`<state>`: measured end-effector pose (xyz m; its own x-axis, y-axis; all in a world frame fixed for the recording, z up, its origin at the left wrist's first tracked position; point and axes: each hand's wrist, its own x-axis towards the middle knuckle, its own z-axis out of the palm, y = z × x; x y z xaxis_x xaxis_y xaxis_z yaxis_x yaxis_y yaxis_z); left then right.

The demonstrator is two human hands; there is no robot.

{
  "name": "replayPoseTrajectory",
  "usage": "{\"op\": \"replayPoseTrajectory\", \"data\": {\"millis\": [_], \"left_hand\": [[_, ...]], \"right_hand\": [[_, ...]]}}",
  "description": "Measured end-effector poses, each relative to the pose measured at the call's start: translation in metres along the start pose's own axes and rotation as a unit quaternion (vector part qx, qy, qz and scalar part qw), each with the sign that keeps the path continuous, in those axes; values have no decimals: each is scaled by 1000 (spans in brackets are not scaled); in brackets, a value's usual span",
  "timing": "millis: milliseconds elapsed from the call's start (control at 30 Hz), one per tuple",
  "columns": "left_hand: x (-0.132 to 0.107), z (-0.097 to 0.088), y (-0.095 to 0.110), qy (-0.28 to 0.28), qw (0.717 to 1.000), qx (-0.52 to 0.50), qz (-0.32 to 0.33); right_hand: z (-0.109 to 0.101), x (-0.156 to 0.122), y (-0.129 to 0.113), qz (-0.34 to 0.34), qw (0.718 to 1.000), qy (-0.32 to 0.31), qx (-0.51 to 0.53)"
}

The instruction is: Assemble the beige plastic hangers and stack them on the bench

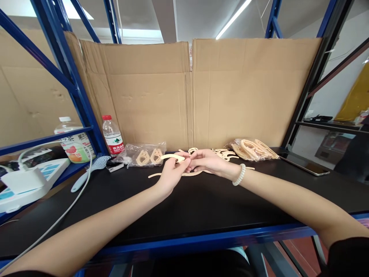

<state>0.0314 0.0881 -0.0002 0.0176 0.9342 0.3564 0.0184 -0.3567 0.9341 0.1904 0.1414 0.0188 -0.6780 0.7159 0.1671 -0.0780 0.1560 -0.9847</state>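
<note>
Both hands meet over the middle of the black tabletop [184, 207]. My left hand [170, 175] pinches a thin curved wooden piece [172, 156] by its right end. My right hand [208, 162], with a white bead bracelet at the wrist, has its fingertips closed on that same end. A long flat curved wooden strip [155, 175] lies on the table just under the hands. More loose wooden cut-outs [223, 154] sit behind the right hand.
A clear bag of wooden parts [145, 156] lies left of the hands, another bag [253, 149] at the right. A water bottle [113, 135], a hairbrush [86, 175], a phone [305, 163], a grey cable [57, 221] and cardboard walls [190, 92] surround the workspace.
</note>
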Motion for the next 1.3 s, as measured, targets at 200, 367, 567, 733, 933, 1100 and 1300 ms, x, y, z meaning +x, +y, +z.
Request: {"op": "replayPoseTrajectory", "data": {"millis": [200,367,567,733,933,1100,1300], "left_hand": [[-2,-21,-7,47,998,-40,-27],[1,-31,-10,76,994,-45,-66],[1,-31,0,107,982,-103,-120],[13,-53,14,148,979,-122,-65],[19,-65,19,150,980,-113,-60],[8,-49,15,96,985,-98,-109],[4,-46,8,5,986,-106,-129]], "right_hand": [[-40,35,12,-64,945,68,-314],[-83,57,29,-12,859,85,-505],[-77,55,45,-14,825,73,-560],[-79,53,27,-45,820,107,-560],[-80,38,-17,-132,831,183,-509],[-72,9,-39,-217,880,169,-388],[-58,-35,-38,-169,903,65,-389]]}}
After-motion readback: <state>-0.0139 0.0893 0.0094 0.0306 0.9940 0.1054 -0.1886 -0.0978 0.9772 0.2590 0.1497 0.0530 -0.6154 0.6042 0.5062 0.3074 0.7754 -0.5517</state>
